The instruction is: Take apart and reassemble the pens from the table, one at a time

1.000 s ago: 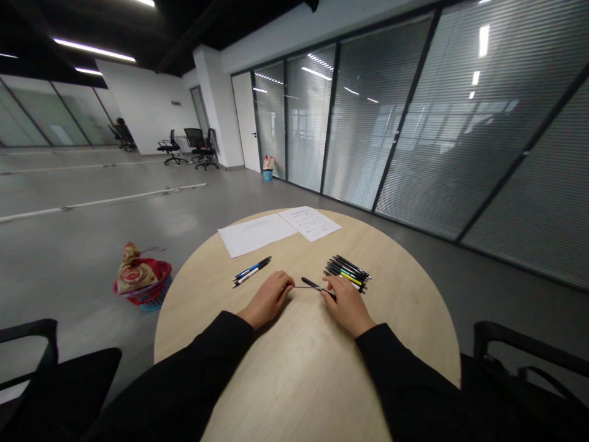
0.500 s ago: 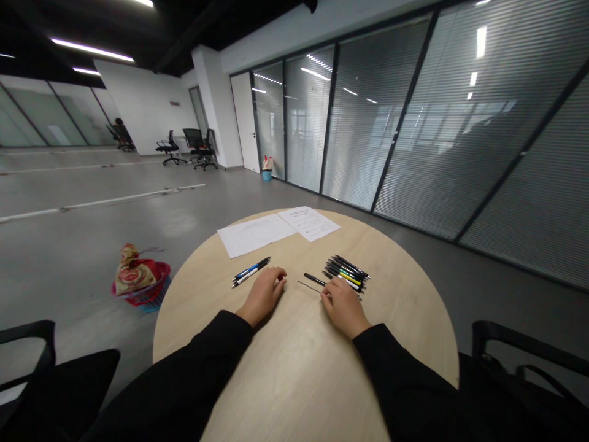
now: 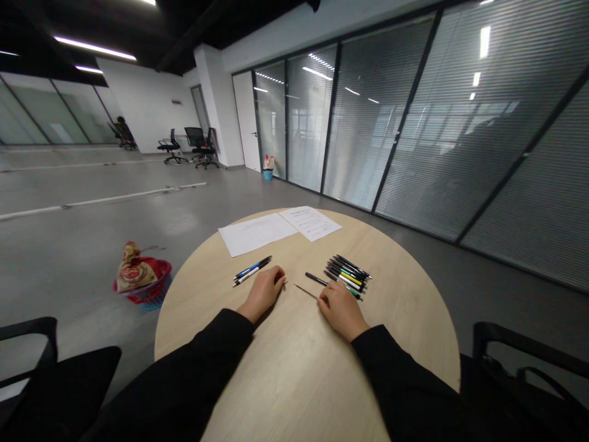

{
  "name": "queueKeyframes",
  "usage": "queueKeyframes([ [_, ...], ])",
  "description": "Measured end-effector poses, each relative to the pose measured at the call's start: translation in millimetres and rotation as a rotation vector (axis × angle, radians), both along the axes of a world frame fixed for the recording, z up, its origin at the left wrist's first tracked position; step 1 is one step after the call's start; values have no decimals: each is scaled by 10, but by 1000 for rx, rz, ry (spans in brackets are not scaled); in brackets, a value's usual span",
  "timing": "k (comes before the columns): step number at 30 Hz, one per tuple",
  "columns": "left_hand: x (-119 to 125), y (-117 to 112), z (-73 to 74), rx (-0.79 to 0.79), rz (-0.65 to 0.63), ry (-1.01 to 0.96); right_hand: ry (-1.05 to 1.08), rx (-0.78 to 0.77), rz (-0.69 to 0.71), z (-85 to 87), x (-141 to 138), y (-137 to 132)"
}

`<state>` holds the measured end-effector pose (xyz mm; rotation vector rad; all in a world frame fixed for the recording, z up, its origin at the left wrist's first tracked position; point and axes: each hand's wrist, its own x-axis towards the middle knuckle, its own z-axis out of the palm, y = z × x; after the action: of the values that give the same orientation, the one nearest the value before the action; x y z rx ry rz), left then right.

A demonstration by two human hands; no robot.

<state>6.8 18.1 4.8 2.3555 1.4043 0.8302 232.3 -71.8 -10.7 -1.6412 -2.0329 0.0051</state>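
Observation:
My left hand [image 3: 263,293] rests on the round wooden table [image 3: 396,307] with curled fingers, holding nothing, just right of a blue pen and a white pen [image 3: 252,271]. My right hand [image 3: 342,310] has its fingertips on the end of a thin metal pen refill [image 3: 306,291], which points left across the tabletop. A black pen barrel [image 3: 316,279] lies apart from the refill, above my right hand. Beyond that hand sits a tight bunch of several black, yellow and green pens [image 3: 347,274].
Two sheets of printed paper [image 3: 255,234] lie at the far edge of the table. A red basket [image 3: 151,283] holding a patterned bag stands on the floor to the left. Black chair arms [image 3: 519,344] flank the table, and a glass wall with blinds runs along the right.
My hands have moved apart from where they met over the barrel and refill. The black barrel now lies loose, and the refill has swung, its left end lying closer to me.

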Motion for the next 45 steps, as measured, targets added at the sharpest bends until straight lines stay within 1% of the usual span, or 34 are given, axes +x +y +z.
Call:
queueKeyframes([
  [4,-73,14,-22,32,28,33,26,39,4,-9,64,31],
  [7,-164,15,-31,25,50,91,52,70,-29,-13,166,75],
  [11,-261,4,7,7,51,193,79,91,-99,-12,315,116],
  [14,-303,8,45,-10,48,238,121,82,-102,-14,391,126],
  [18,-333,30,67,-34,15,223,155,71,-80,-27,428,132],
  [23,-337,50,63,-62,8,230,155,72,-67,-73,434,150],
  [28,-352,82,10,-89,19,183,96,56,-89,-118,421,157],
  [30,-356,86,-23,-66,20,140,57,37,-105,-117,399,149],
  [33,-328,61,-57,29,-40,99,30,9,-92,-97,357,134],
  [37,-202,-47,-21,162,-198,107,38,1,-74,-64,317,121],
  [41,-31,-169,58,247,-296,205,48,11,-82,-53,299,114],
  [45,82,-201,66,311,-318,309,29,26,-87,-74,278,116],
])
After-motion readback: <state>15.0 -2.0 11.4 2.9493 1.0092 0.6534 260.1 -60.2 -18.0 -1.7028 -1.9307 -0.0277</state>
